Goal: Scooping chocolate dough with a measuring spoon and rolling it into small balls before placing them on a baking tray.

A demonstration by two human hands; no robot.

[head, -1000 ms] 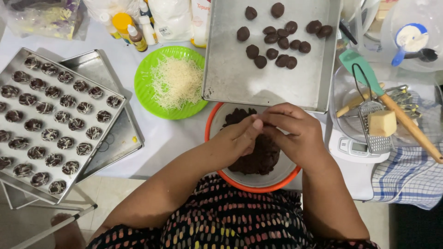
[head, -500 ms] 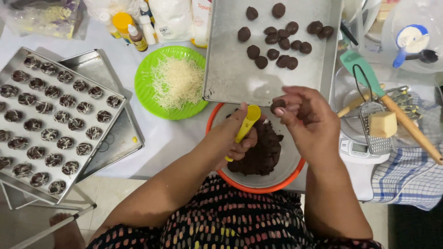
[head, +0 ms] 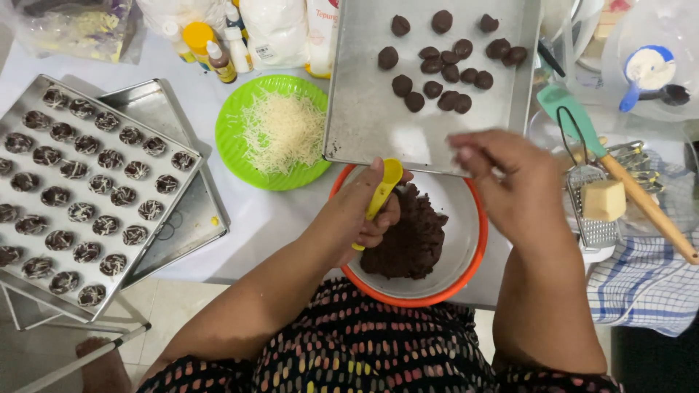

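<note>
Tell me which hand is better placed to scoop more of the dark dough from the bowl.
Left. The left hand already grips the yellow spoon right over the dough; the right hand hovers empty by the baking tray.

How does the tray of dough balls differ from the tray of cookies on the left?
The tray of dough balls holds a few plain dark balls, loosely clustered at its far end; the tray of cookies is full, in neat rows, each piece white-streaked. The cookie tray rests on another tray. Both are silver metal.
</note>
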